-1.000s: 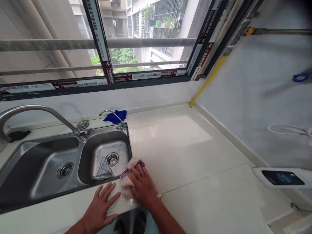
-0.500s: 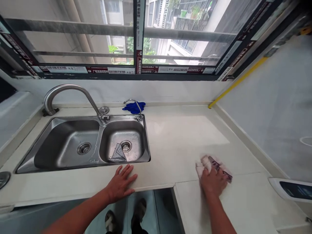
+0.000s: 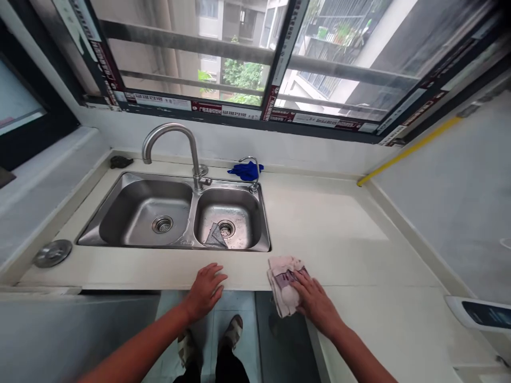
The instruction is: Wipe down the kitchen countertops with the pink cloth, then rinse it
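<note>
My right hand (image 3: 317, 304) grips a folded pale pink cloth (image 3: 282, 298) with a purple printed band. The cloth lies at the front edge of the white countertop (image 3: 335, 239), with part of it hanging over. My left hand (image 3: 205, 291) is at the counter's front edge before the sink, fingers apart and slightly bent, holding nothing. Whether its fingertips touch the counter I cannot tell. Beyond the hands is a double-bowl steel sink (image 3: 191, 234). A grey cloth (image 3: 216, 237) lies in its right bowl beside the drain.
A large curved faucet (image 3: 194, 154) and a small thin tap (image 3: 256, 173) rise behind the sink. Near the small tap lies a blue cloth (image 3: 244, 171). A round metal cap (image 3: 52, 253) sits at left. A white device with a dark panel (image 3: 485, 314) is on the right.
My right hand has moved left with the pink cloth, from the right part of the counter to its front edge. My left hand's fingers are more bent. The view has turned left.
</note>
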Motion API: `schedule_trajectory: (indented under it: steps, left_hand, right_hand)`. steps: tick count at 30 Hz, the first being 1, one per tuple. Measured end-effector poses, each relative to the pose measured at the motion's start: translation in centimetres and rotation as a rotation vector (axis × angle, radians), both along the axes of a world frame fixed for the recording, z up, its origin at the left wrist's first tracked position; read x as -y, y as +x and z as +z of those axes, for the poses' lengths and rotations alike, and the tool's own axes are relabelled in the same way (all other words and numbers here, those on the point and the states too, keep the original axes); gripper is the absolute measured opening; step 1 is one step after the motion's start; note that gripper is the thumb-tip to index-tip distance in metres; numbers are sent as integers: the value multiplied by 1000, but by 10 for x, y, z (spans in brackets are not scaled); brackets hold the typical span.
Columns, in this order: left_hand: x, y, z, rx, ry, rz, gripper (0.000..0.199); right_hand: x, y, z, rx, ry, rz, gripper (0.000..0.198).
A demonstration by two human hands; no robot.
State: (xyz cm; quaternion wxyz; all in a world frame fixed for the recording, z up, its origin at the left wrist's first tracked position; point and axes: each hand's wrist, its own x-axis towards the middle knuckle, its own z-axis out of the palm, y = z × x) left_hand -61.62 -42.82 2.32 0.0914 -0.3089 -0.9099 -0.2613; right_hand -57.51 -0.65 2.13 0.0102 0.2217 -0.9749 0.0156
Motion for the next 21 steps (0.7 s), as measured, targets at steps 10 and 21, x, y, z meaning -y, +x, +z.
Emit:
schedule_trajectory:
  steps: [10,21]
  left_hand:
    - [146,157,-3,79,222,526,24]
    - [161,188,4,299,380,654,30]
  right_hand:
    - [60,-17,-40,-254,105,-132,56]
    - [388,-33,-36,-95,-150,240,45]
